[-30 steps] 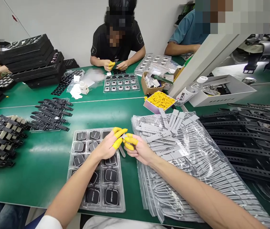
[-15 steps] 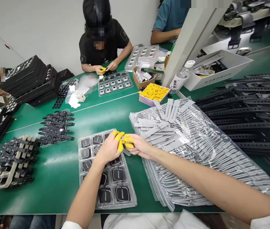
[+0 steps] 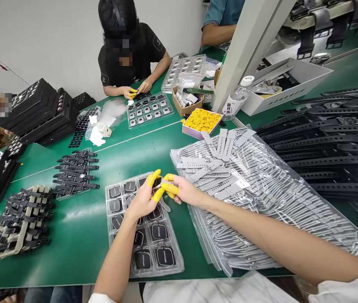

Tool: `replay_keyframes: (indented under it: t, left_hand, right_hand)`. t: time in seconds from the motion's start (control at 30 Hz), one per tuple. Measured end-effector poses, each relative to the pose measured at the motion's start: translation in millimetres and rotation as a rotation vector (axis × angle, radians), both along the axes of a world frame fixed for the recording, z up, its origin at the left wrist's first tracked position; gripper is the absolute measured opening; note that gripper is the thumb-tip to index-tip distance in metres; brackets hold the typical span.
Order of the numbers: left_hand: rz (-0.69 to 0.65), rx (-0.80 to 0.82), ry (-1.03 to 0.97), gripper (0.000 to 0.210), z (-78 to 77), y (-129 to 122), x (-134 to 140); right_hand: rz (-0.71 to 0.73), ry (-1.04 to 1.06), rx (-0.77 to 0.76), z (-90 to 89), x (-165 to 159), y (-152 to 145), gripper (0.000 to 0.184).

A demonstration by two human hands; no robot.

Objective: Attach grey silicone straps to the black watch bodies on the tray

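Above a clear plastic tray [image 3: 179, 265] of dark square watch faces, my two hands meet. Yellow finger cots cover several fingertips. My left hand [image 3: 145, 198] is closed on a small dark-faced watch [image 3: 157, 182], thumb and finger at its sides. From the right, my right hand [image 3: 183, 190] pinches the edge of the same watch, its fingertips touching it. A grey strap end [image 3: 165, 205] hangs below the fingers; its join to the watch is hidden. Loose grey watch straps [image 3: 210, 168] lie to the right on plastic-bagged straps [image 3: 261, 210].
A box of yellow finger cots [image 3: 201, 121], a water bottle [image 3: 237, 99] and a white box [image 3: 288, 88] stand behind. Black watches [image 3: 76, 172] lie left, black straps [image 3: 333, 147] right. A post [image 3: 245, 54] rises at the back. A co-worker [image 3: 131, 54] works across the table [image 3: 81, 223].
My left fingers have spread apart around the watch, so its dark face now shows between my hands. The camera view has shifted slightly.
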State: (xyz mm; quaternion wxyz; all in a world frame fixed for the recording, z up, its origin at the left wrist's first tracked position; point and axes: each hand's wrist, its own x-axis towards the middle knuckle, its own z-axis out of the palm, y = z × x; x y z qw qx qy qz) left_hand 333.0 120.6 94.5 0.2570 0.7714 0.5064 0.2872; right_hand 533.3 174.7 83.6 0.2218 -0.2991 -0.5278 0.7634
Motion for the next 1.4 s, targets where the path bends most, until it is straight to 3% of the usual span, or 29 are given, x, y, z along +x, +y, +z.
replay_keyframes:
  t: [0.1,0.17,0.27,0.33,0.5,0.7,0.8,1.0,1.17,1.3,1.4]
  left_hand:
    - [0.086,-0.056,0.109,0.046,22.5,0,-16]
    - [0.141,-0.141,0.281,0.037,40.8,0,-32]
    - [0.164,-0.19,0.599,0.029,61.1,4,-55]
    - [0.133,-0.165,0.752,0.034,66.1,8,-66]
    - [0.017,-0.194,0.736,0.042,59.3,16,-76]
    - [0.015,-0.235,0.657,0.035,49.5,18,-86]
    - [0.047,-0.259,0.644,0.033,41.5,22,-91]
    - [0.098,-0.246,0.644,0.028,26.0,25,-93]
    - [0.116,-0.184,0.684,0.026,17.1,24,-92]
    - [0.243,-0.074,0.732,0.026,8.9,14,-85]
    - [0.308,-0.038,0.795,0.024,12.7,-3,-83]
  right_hand:
    - [0.043,-0.24,0.443,9.1,7,3,0.035]
    - [0.11,-0.382,0.644,16.6,11,5,0.032]
    - [0.166,-0.559,0.77,24.9,14,7,0.027]
    - [0.181,-0.611,0.789,26.7,14,8,0.022]
    - [0.151,-0.588,0.802,21.6,10,6,0.017]
    - [0.14,-0.611,0.823,19.8,8,5,0.013]
    - [0.107,-0.689,0.949,22.0,15,9,0.017]
    - [-0.214,-0.92,1.316,12.4,30,34,0.033]
    - [-0.157,-1.083,1.248,-4.1,30,44,0.027]
    - [-0.172,-1.062,1.24,-9.6,30,44,0.029]
    - [-0.208,-1.041,1.263,-10.7,33,43,0.033]
